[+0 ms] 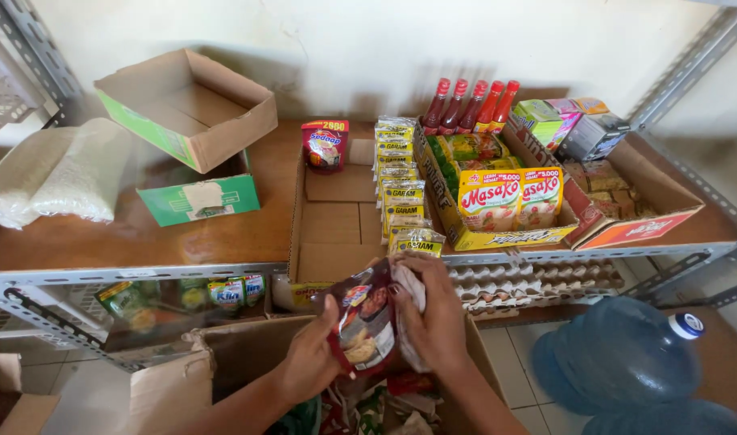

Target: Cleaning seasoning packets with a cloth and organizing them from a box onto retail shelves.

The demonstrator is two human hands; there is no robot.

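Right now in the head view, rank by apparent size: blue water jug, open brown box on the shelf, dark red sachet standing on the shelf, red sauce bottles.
1. Blue water jug, though nearness to the camera inflates it.
2. Open brown box.
3. Red sauce bottles as a group.
4. Dark red sachet.
Bottles and sachet look close; a single bottle looks slimmer than the sachet.

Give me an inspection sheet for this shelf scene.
Surface: brown wooden shelf board in a grey metal rack.
Job's things: dark red snack sachets, a bunch held over an open cardboard box.
Clutter: flat cardboard tray with one red sachet and a row of yellow packets; red sauce bottles; egg trays; blue water jug.
Grippers: left hand and right hand both grip the sachets.
Cables: nothing seen.
Surroundings: white wall, tiled floor.
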